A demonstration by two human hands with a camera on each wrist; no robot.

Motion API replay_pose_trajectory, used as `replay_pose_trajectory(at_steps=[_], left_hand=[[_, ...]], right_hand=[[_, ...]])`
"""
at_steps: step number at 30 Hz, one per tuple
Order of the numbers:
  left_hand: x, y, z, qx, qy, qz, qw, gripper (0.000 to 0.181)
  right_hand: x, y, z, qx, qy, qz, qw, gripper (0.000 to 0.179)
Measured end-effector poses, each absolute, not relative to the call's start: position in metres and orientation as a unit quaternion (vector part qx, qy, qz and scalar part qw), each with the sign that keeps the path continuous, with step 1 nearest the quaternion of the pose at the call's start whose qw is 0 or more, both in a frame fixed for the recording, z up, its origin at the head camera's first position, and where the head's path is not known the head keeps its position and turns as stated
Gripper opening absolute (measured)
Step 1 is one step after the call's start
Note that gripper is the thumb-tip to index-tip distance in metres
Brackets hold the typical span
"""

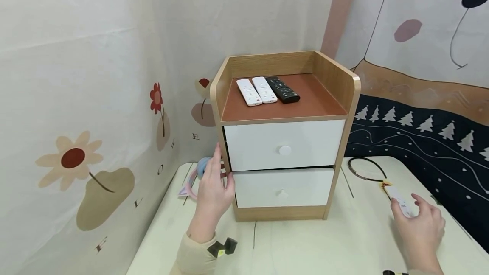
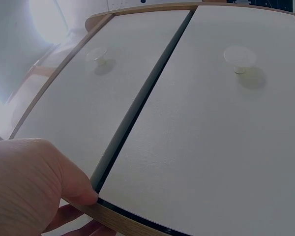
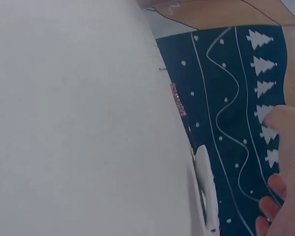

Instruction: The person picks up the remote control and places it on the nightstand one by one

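Observation:
A small wood-edged cabinet [image 1: 282, 214] stands on the table, with two white drawers, the upper drawer [image 1: 259, 147] and the lower drawer [image 1: 259, 188]. My left hand [image 1: 214, 186] rests against its left side, thumb at the front edge near the gap between the drawers, other fingers along the side panel. In the left wrist view the thumb [image 2: 76, 184] touches that edge. On the right, my right hand [image 1: 422, 226] hovers with parted fingers around a white remote [image 1: 397, 200] lying on the table. In the right wrist view the fingers look apart from the remote [image 3: 206, 189].
Two white remotes, the left one [image 1: 249, 92] and the right one [image 1: 264, 90], lie beside a black remote [image 1: 282, 89] on the cabinet's brown top. A black headband [image 1: 368, 177] lies behind the right hand. A pink and blue item [image 1: 191, 183] is partly hidden left of the cabinet.

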State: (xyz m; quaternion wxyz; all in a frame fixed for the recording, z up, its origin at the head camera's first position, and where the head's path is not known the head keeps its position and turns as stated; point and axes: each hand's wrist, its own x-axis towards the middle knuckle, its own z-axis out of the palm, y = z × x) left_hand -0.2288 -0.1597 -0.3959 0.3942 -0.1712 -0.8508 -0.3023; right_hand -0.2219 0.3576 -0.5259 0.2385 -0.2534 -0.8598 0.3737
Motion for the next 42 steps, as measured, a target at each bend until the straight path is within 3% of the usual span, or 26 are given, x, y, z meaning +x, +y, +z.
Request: replay_pose_trajectory(at_steps=[9,16,27,34,42], left_hand=[[-0.228,-0.16,-0.397,-0.162,-0.856,-0.303,0.386,0.09],[-0.226,-0.16,-0.396,-0.157,-0.858,-0.308,0.38,0.091],[-0.226,-0.16,-0.397,-0.156,-0.859,-0.306,0.379,0.09],[-0.227,-0.16,-0.396,-0.165,-0.854,-0.308,0.386,0.09],[-0.226,-0.16,-0.395,-0.159,-0.857,-0.314,0.376,0.09]], right_hand=[[-0.218,0.366,-0.54,-0.298,-0.883,0.343,0.114,0.099],[-0.216,0.371,-0.549,-0.295,-0.897,0.316,0.09,0.089],[-0.215,0.373,-0.549,-0.28,-0.912,0.28,0.104,0.065],[-0.217,0.373,-0.55,-0.292,-0.898,0.314,0.099,0.064],[-0.221,0.367,-0.548,-0.304,-0.881,0.335,0.134,0.062]])
